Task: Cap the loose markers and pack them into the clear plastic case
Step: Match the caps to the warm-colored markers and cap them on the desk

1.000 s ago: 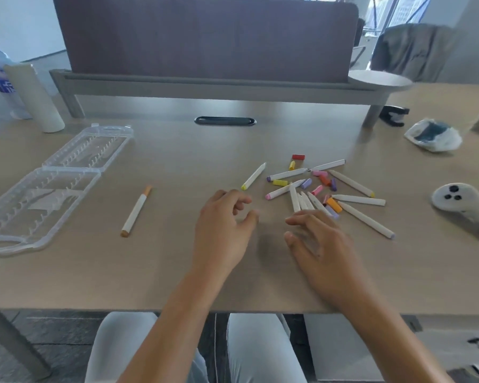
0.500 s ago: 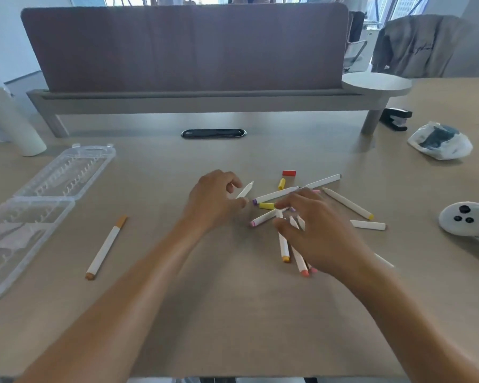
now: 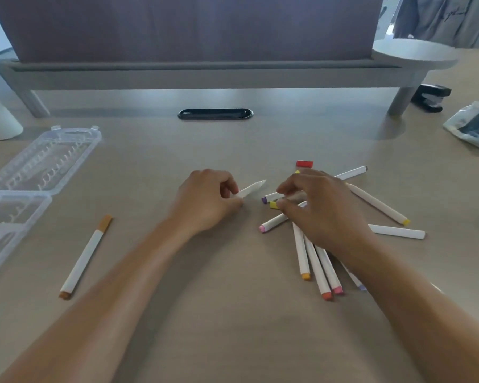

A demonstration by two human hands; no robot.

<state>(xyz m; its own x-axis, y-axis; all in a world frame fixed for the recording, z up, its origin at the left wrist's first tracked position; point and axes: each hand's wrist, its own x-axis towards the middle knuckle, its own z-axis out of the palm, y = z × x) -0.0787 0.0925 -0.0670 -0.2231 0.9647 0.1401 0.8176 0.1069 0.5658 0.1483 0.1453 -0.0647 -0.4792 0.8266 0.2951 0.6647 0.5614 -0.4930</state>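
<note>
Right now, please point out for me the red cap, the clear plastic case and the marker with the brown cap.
red cap (image 3: 304, 163): head view, middle of its side.
clear plastic case (image 3: 75, 156): head view, wall of the far half.
marker with the brown cap (image 3: 83, 258): head view, middle of the white barrel.

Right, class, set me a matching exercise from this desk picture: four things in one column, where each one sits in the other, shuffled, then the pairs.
Things:
1. clear plastic case
2. brown-capped marker
3. red cap
4. uncapped marker

Places:
A. pinched in the left hand
B. alone, between the case and the left forearm
C. open, at the far left
D. just beyond the right hand

Pairs: 1-C, 2-B, 3-D, 4-A
</note>
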